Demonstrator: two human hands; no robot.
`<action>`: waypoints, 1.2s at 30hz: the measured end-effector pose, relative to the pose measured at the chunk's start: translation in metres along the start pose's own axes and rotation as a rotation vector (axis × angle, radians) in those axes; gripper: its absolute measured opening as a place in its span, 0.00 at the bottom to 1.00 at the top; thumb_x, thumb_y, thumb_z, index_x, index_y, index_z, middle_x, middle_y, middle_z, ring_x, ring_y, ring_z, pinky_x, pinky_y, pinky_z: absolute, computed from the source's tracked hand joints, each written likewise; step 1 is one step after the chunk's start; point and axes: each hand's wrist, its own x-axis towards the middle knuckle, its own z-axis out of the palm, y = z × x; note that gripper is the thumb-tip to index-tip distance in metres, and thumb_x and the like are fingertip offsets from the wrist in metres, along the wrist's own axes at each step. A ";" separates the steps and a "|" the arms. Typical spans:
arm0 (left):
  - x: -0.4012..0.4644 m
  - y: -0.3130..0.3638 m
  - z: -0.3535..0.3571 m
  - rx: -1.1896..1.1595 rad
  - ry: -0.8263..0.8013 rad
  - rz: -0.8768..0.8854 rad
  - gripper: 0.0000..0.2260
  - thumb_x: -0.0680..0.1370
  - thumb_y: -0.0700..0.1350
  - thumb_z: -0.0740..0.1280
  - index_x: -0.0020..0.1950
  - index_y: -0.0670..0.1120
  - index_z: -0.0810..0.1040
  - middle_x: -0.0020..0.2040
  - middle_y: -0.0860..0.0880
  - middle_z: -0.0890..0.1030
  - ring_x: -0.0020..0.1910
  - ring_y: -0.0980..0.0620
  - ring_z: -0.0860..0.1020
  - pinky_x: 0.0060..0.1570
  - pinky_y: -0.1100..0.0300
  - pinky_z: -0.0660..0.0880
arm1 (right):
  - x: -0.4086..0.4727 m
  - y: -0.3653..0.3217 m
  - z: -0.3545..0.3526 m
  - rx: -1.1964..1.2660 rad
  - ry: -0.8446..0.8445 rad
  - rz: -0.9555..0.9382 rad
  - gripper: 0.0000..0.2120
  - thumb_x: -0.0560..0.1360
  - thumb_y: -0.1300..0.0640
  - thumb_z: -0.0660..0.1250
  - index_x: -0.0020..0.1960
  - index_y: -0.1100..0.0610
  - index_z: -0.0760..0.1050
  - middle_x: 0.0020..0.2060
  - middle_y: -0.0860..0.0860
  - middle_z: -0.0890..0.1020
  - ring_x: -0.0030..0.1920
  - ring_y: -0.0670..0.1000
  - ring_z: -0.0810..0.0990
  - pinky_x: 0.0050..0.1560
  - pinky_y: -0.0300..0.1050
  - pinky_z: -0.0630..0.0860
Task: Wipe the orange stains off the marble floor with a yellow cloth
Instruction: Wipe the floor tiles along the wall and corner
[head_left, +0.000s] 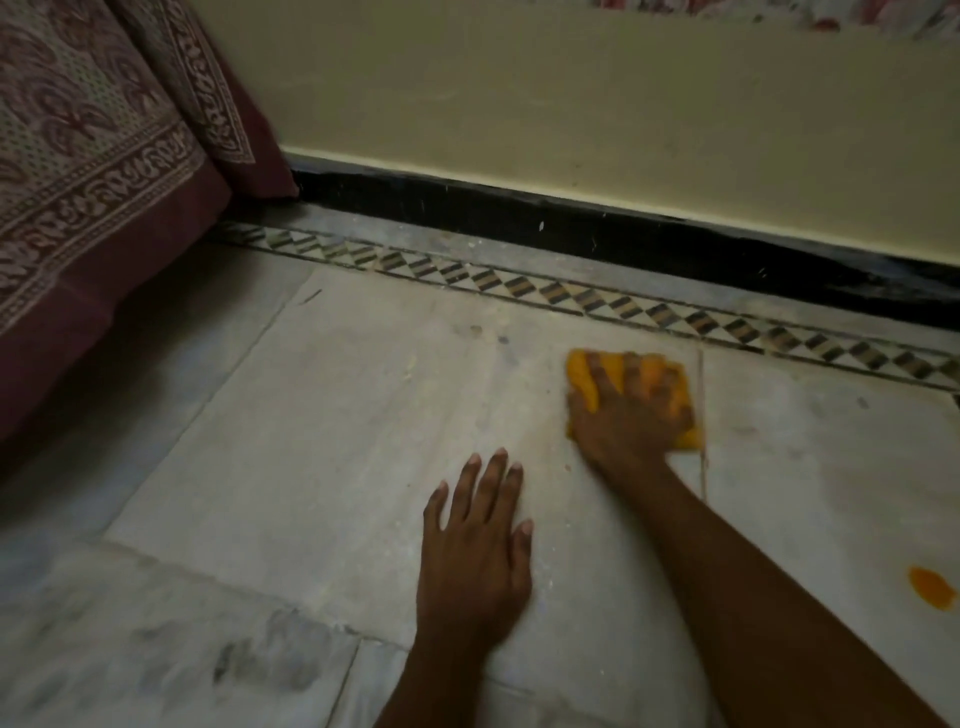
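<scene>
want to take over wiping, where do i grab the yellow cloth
Take the yellow cloth by its bare far-left corner, coming from the left. The right hand presses flat over the rest, and that corner bulges up off the floor.

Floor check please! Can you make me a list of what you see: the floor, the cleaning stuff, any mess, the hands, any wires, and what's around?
Surface: marble floor, pale slabs with a patterned border strip along the wall; dark smudges at lower left.
Job's things: yellow cloth flat on the floor; one orange stain at the right edge, not wiped.
Clutter: nothing seen.
Grippers: right hand pressed flat on the cloth, fingers spread; left hand flat on bare floor, empty.
Cables: nothing seen.
Surroundings: cream wall with black skirting; maroon printed bedcover hanging at left.
</scene>
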 end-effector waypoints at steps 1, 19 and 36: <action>-0.001 -0.001 0.001 -0.002 0.009 0.003 0.26 0.84 0.58 0.51 0.83 0.57 0.57 0.85 0.58 0.53 0.84 0.55 0.50 0.79 0.46 0.53 | 0.004 -0.018 0.005 -0.026 -0.018 -0.074 0.31 0.80 0.30 0.46 0.82 0.32 0.47 0.85 0.48 0.48 0.83 0.63 0.41 0.77 0.73 0.41; 0.000 0.002 -0.003 -0.003 -0.030 -0.013 0.27 0.83 0.58 0.52 0.83 0.57 0.58 0.84 0.58 0.55 0.84 0.56 0.51 0.79 0.46 0.57 | -0.051 0.090 -0.010 -0.143 0.023 -0.398 0.33 0.77 0.25 0.47 0.80 0.31 0.53 0.84 0.48 0.56 0.84 0.61 0.48 0.78 0.68 0.51; -0.008 0.022 -0.006 0.141 -0.043 -0.067 0.28 0.82 0.57 0.50 0.80 0.50 0.66 0.82 0.51 0.63 0.82 0.46 0.61 0.76 0.34 0.57 | -0.136 0.208 -0.029 -0.095 -0.003 -0.129 0.33 0.73 0.24 0.43 0.78 0.25 0.51 0.84 0.40 0.50 0.84 0.56 0.44 0.76 0.63 0.49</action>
